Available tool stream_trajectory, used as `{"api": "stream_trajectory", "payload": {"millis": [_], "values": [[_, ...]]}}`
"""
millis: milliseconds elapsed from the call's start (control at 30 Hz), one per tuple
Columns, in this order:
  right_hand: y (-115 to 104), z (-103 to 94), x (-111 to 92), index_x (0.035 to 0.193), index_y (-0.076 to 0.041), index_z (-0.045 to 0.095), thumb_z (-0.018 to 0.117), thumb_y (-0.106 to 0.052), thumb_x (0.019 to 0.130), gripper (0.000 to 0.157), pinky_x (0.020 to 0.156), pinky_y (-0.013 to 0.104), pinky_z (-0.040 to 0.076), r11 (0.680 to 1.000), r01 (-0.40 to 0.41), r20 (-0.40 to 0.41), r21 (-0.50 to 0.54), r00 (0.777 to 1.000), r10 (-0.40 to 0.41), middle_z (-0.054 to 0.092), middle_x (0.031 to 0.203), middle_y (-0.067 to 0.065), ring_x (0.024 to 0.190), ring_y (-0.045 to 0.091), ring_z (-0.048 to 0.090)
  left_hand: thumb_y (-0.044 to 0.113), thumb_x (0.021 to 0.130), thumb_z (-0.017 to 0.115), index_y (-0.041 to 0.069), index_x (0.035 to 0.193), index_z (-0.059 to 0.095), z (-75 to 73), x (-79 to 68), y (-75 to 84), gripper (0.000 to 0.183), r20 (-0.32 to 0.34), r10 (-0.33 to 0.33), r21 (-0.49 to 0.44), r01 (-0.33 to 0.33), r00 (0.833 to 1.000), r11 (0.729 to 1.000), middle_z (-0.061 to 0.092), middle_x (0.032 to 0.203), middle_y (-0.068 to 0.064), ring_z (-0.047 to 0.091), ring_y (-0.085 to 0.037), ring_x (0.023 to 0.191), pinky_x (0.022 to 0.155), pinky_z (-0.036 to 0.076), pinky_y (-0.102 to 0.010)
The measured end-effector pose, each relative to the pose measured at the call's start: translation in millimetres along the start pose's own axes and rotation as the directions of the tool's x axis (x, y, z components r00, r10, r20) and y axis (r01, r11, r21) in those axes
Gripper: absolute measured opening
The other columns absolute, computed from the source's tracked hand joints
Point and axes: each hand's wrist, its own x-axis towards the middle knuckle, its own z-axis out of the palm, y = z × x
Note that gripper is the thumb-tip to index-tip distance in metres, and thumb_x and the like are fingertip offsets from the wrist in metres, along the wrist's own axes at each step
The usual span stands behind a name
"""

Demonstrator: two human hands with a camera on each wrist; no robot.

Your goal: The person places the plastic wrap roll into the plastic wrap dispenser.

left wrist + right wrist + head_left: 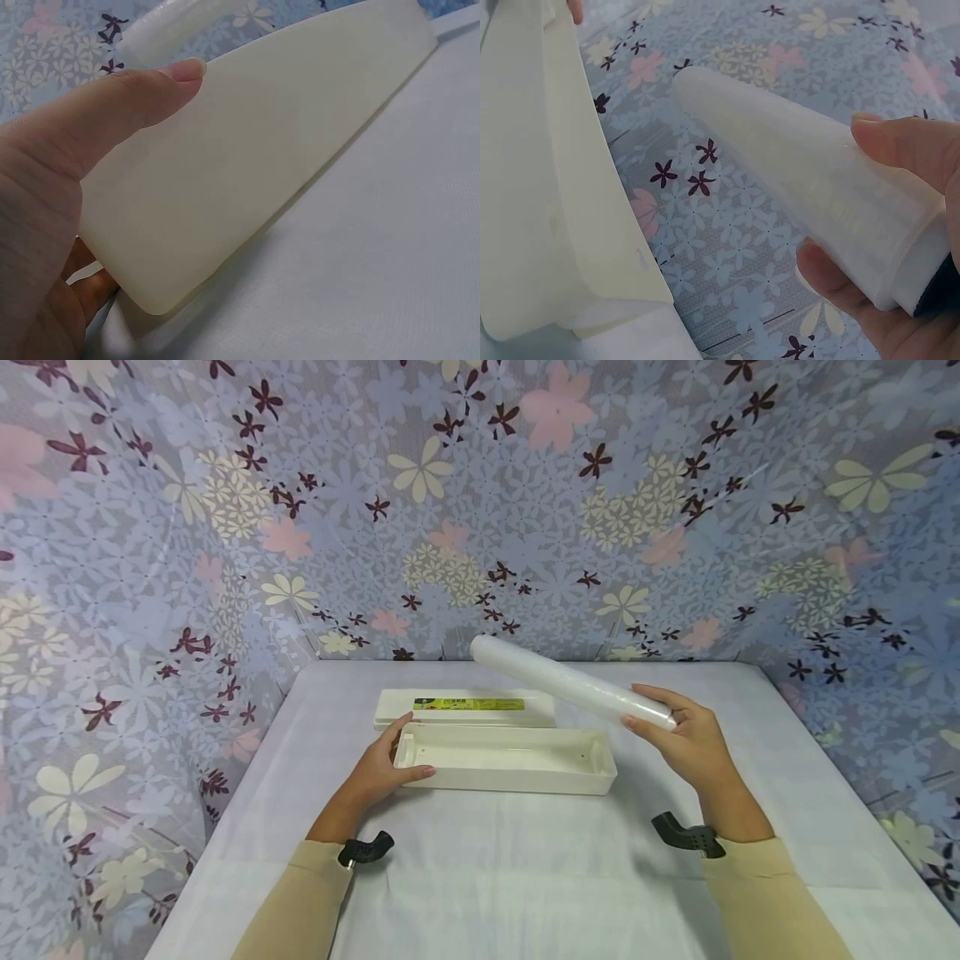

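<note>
A long cream plastic box (502, 779) stands on the table, its hollow inside facing up. My left hand (386, 764) grips its left end, thumb over the front wall and fingers round the back; the left wrist view shows that thumb (150, 94) against the box's side. My right hand (686, 735) holds a roll of cling film (562, 681) by its right end, thumb and fingers on opposite sides. The roll slants up to the left, raised above the box. In the right wrist view the roll (795, 172) points away from the palm.
Behind the box lies a long cream lid (465, 718) with a yellow-green label (468, 703). A white cloth (525, 877) covers the table. Floral fabric (480, 510) hangs close behind the table and along both sides.
</note>
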Motion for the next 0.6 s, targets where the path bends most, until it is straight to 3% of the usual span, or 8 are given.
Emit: {"api": "stream_trajectory", "payload": {"millis": [333, 600], "values": [[-2.5, 5.9, 0.0, 0.142, -0.002, 0.066, 0.082, -0.012, 0.095, 0.051, 0.070, 0.019, 0.054, 0.999, 0.029, 0.018, 0.029, 0.999, -0.029, 0.063, 0.137, 0.020, 0.099, 0.016, 0.064, 0.037, 0.078, 0.097, 0.024, 0.169, 0.026, -0.1, 1.3, -1.8, 0.117, 0.000, -0.012, -0.004, 0.012, 1.000, 1.000, 0.035, 0.165, -0.011, 0.053, -0.033, 0.133, 0.106, 0.047, -0.052], [-2.1, 10.3, -2.3, 0.142, -0.002, 0.066, 0.083, -0.014, 0.095, 0.051, 0.068, 0.021, 0.054, 0.999, 0.005, 0.031, 0.047, 1.000, -0.006, 0.063, 0.136, 0.021, 0.098, 0.016, 0.064, 0.036, 0.078, 0.097, 0.025, 0.169, 0.026, -0.7, 1.0, -1.8, 0.116, -0.001, -0.014, 0.005, 0.014, 1.000, 1.000, 0.038, 0.163, -0.012, 0.055, -0.032, 0.129, 0.103, 0.049, -0.050]]}}
